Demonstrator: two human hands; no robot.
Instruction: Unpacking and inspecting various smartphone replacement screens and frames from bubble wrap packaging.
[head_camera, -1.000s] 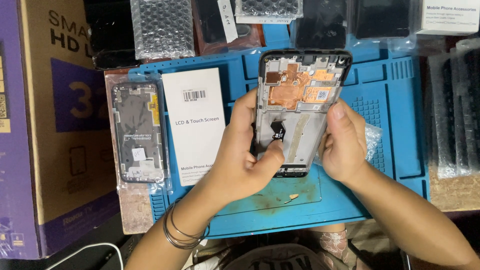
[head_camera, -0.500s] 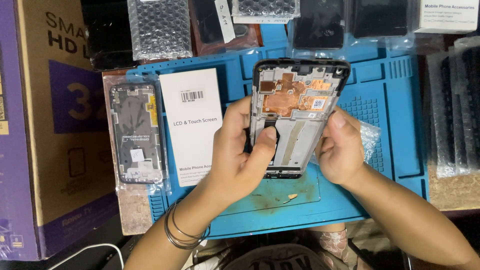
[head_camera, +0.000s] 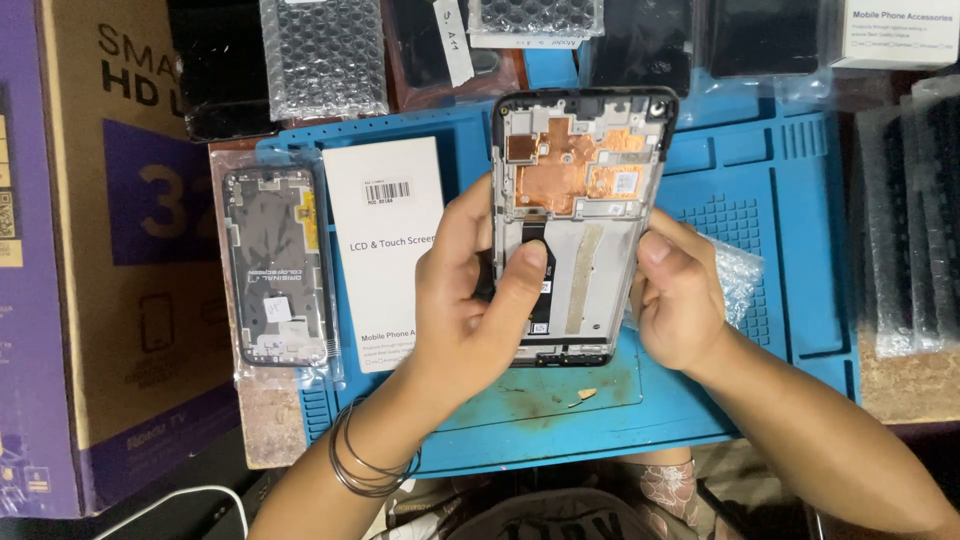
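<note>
A worn brown tabletop (head_camera: 268, 435) sits above a dark floor (head_camera: 180, 505).

The scene is seen from one head-worn camera, aimed steeply down and close; the mat (head_camera: 780, 300) is cut off toward 12 o'clock.

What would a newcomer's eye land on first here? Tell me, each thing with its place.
First, the opened phone frame with copper shielding, held upright at centre over the blue work mat: the left hand pressing a thumb on its middle, the right hand keeping a grip on its right edge. Next, the white box and a bagged phone frame lying to the left.
</note>
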